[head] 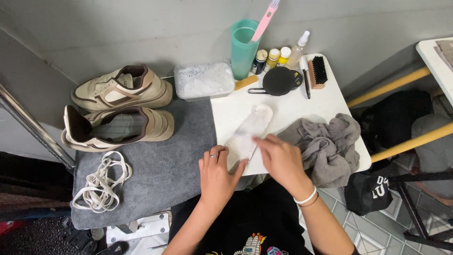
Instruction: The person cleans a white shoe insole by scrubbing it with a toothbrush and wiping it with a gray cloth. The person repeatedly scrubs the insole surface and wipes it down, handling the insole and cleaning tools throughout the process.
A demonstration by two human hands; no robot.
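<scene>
Left hand (pixel 218 174) flat on insole (pixel 248 131), right hand (pixel 282 160) pinching it, heel end hidden

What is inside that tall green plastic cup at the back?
A pink toothbrush stands in the tall green plastic cup, its handle leaning out right. Its lower end and anything else inside are hidden by the cup's wall.

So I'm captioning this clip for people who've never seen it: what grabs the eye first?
Both hands at the table's near edge: the left hand and right hand press a white insole flat. To the left, two beige sneakers lie on a grey mat with loose laces. A crumpled grey cloth sits right.
</scene>
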